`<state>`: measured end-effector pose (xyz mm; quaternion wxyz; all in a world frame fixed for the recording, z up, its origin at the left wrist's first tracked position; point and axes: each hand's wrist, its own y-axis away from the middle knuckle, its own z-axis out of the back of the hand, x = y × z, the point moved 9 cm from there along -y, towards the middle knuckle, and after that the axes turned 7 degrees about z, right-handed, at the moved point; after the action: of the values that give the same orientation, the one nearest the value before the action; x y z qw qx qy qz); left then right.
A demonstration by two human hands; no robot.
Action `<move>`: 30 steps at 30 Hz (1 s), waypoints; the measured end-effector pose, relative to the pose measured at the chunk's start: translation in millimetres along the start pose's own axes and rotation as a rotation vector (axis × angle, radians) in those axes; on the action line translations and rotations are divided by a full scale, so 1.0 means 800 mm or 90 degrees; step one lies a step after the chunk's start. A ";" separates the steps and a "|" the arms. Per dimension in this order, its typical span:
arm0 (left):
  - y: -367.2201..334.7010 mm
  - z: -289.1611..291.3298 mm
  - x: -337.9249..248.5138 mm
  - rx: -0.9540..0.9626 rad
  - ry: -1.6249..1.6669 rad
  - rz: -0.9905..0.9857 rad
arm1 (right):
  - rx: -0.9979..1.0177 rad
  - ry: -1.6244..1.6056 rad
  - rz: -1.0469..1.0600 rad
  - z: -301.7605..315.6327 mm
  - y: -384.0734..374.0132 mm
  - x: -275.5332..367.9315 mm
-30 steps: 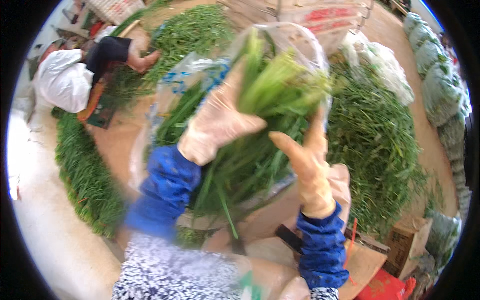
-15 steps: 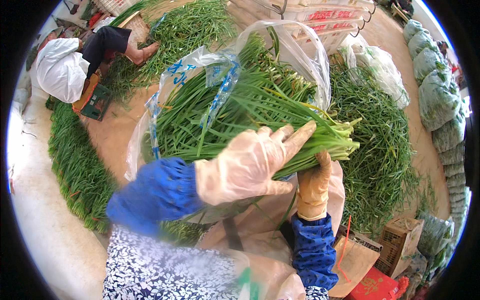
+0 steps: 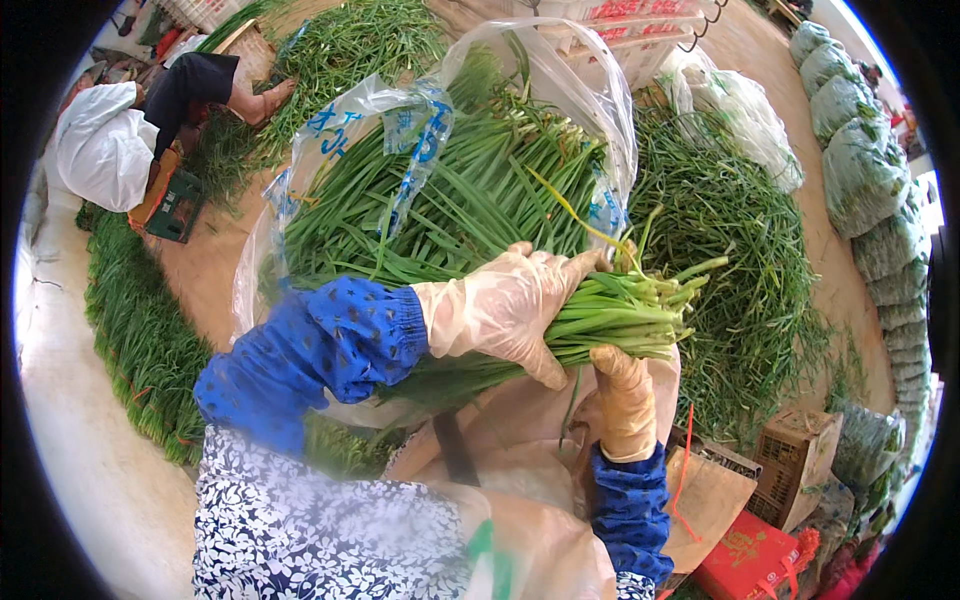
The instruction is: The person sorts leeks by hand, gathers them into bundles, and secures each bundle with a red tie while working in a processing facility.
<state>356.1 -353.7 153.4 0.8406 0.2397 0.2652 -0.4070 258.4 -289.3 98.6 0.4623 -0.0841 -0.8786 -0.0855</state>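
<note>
A bunch of garlic chives (image 3: 630,318) lies across my lap, its pale stem ends pointing right. My left hand (image 3: 505,308), in a thin translucent glove, grips the bunch from above with the thumb on the near side. My right hand (image 3: 625,405), in a similar yellowed glove, supports the stem end from below; its thumb presses the near edge, and most of its fingers are hidden under the stems. One yellowed blade (image 3: 565,205) sticks out at the far side. Just beyond sits a large clear plastic bag (image 3: 620,120), opened wide and full of chives.
Loose greens (image 3: 730,260) heap at the right. Filled bags (image 3: 865,175) line the far right. White crates (image 3: 640,55) stand behind. Near right are a brown crate (image 3: 795,465) and a red box (image 3: 745,555). A seated person (image 3: 105,145) is at the far left, beside rows of chives (image 3: 145,340).
My left hand has closed from spread fingers around the bunch. My right hand has dropped slightly, and the stem ends have shifted a little down and left.
</note>
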 end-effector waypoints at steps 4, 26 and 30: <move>-0.010 0.021 -0.028 -0.057 0.188 -0.028 | -0.048 0.033 0.100 -0.020 0.002 0.046; -0.111 0.114 -0.211 -0.099 0.838 -0.412 | 0.234 0.577 0.449 -0.250 -0.027 0.378; -0.120 0.043 -0.168 -0.128 1.157 -0.354 | 0.180 0.537 0.274 -0.183 -0.029 0.355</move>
<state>215.5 -353.5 247.5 0.2027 0.3192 0.8978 -0.2259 211.2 -325.5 413.2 0.7916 -0.1580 -0.5808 0.1054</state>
